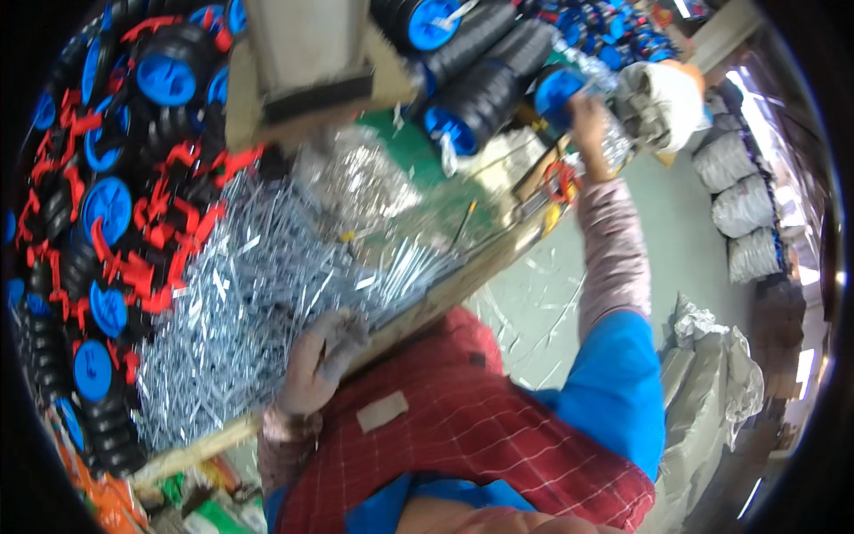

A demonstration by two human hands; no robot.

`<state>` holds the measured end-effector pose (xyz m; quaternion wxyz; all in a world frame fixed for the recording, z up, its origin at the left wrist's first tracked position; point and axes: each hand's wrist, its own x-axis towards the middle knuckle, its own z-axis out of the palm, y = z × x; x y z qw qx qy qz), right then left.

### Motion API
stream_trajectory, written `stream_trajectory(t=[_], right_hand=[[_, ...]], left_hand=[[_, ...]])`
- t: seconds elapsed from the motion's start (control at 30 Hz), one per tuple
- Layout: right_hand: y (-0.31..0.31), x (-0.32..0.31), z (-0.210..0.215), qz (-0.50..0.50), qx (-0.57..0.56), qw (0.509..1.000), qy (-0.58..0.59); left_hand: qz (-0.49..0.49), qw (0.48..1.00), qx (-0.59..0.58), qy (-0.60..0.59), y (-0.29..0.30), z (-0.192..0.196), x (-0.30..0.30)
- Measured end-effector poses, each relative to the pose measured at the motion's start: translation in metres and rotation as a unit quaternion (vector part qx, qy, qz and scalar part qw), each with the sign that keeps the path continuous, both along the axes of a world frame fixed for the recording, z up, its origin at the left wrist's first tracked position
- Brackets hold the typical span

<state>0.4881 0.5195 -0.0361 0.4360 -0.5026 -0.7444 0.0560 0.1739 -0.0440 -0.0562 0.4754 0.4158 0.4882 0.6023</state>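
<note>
Well to the left of the left hand, blue-faced black rolls (107,209) and red plastic pieces (138,271) are heaped. Narrow, shiny silver strips (240,303) are piled just beside the left hand (320,360), whose fingers are loosely curled at the edge of the bench (454,283); whether anything is held cannot be told. Right of it, a pale rectangular patch (382,411) is borne by the checked garment (471,405), any writing illegible. A round, bright blue piece (557,93) is apparently touched by the half-bent, blurred right hand (588,129).

Right arm (614,249) outstretched, right hand (587,127) far forward; left hand (318,360) partly curled, close in.
</note>
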Motion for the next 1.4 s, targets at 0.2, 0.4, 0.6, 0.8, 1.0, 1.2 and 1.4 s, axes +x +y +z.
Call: stream_trajectory(t=[0.2,0.4,0.6,0.8,1.0,1.2,1.4], right_hand=[[-0.104,0.017,0.152,0.039,0.18,0.965,0.186],[-0.123,0.013,0.093,0.162,-0.213,0.838,0.475],[-0.051,-0.014,-0.135,0.214,-0.37,0.73,0.533],[-0.059,0.005,-0.117,0.055,-0.141,0.928,0.339],[-0.235,-0.054,-0.029,0.174,0.045,0.979,0.101],[-0.33,-0.126,-0.012,0.295,0.076,0.92,-0.246],[-0.317,-0.129,-0.015,0.288,0.125,0.911,-0.266]], left_hand=[[-0.026,0.998,-0.048,-0.007,0.009,0.014,0.01],[-0.025,0.998,-0.045,0.031,0.05,0.008,0.032],[0.049,0.97,-0.005,0.24,0.105,-0.013,0.036],[0.094,0.922,0.001,0.377,0.122,-0.045,0.047],[0.096,0.902,-0.015,0.421,0.134,-0.054,0.043],[0.118,0.908,-0.02,0.402,0.112,-0.021,0.034],[0.091,0.946,-0.14,0.278,-0.12,0.003,-0.043]])
